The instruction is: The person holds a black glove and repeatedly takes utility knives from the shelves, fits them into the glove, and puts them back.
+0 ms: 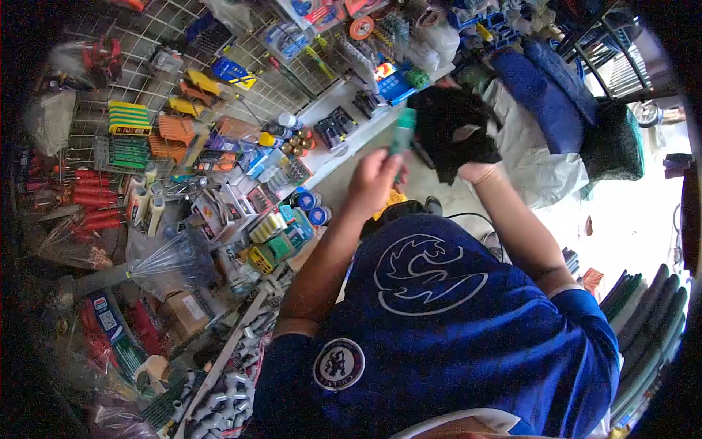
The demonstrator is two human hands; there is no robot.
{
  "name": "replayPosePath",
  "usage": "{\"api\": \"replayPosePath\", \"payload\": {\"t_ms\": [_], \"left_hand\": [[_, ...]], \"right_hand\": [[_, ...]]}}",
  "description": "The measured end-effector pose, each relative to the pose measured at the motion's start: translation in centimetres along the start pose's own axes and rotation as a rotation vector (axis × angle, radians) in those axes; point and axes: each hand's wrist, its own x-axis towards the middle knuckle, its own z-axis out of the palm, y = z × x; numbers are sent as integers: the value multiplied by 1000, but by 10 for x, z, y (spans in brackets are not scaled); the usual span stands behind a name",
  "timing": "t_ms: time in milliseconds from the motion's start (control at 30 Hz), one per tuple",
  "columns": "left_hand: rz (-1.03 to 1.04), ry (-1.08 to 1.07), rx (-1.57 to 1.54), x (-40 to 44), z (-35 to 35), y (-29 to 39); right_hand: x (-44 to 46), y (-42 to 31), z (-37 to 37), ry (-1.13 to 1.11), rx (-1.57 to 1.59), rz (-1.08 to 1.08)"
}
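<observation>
My left hand [376, 179] is wrapped round the handle of a green tool [403, 130], which points up and away from me. The tool's kind cannot be made out. On the right, a dark black bundle [450, 124], soft-looking with a small pale patch, hangs at the end of my forearm. It hides most of my right hand [477, 173]; only the wrist and the base of the hand show, and the bundle appears held there. The green tool's head comes close to the bundle's left edge; whether they touch I cannot tell.
Along the left runs a wire rack [146, 44] hung with packaged tools. A white shelf edge [351, 150] carries small jars and boxes. Pipe fittings [227, 402] fill a bin below. Blue cloth [537, 95] and white sheeting [537, 161] lie at upper right; long rolls [647, 329] stand right.
</observation>
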Motion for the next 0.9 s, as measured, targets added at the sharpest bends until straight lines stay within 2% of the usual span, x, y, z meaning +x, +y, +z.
{"api": "replayPosePath", "payload": {"t_ms": [33, 100, 133, 200, 300, 400, 433, 467, 567, 667, 700, 767, 833, 867, 900], "left_hand": [[-1, -46, 101, 11, 20, 12], [18, -88, 339, 37, 53, 20], [2, -75, 299, 51, 66, 16], [-21, -47, 228, 72, 87, 11], [117, -153, 48, 78, 116, 39], [109, -155, -73, 76, 129, 54], [113, -154, -82, 75, 129, 55], [118, -153, -92, 75, 127, 56], [124, -146, -93, 68, 121, 69], [259, -105, 231, 56, 123, 85], [297, -56, 238, 52, 128, 84], [377, 45, 251, 48, 144, 82], [336, 27, 75, 47, 153, 89], [312, 15, -13, 47, 158, 90], [812, 306, 299, 53, 162, 93]], "right_hand": [[-5, 0, -3, 4, -639, -121], [-14, 16, -48, -151, 525, 63], [-5, -20, -15, 200, -64, 186], [4, -40, -23, 310, 70, 67], [5, -87, -33, 209, 147, 29], [2, -120, -37, 169, 199, 62], [1, -125, -48, 103, 158, 74], [-4, -129, -56, 158, 161, 59], [-15, -139, -71, 192, -229, -144], [-12, -132, -66, 302, -355, -225], [-14, -141, -31, 330, -166, -109], [-10, -137, -7, 268, -24, -154], [-13, -126, -4, 139, 55, -194], [-8, -108, -16, 478, -211, -323], [-7, -99, -13, 503, -428, -449]]}}
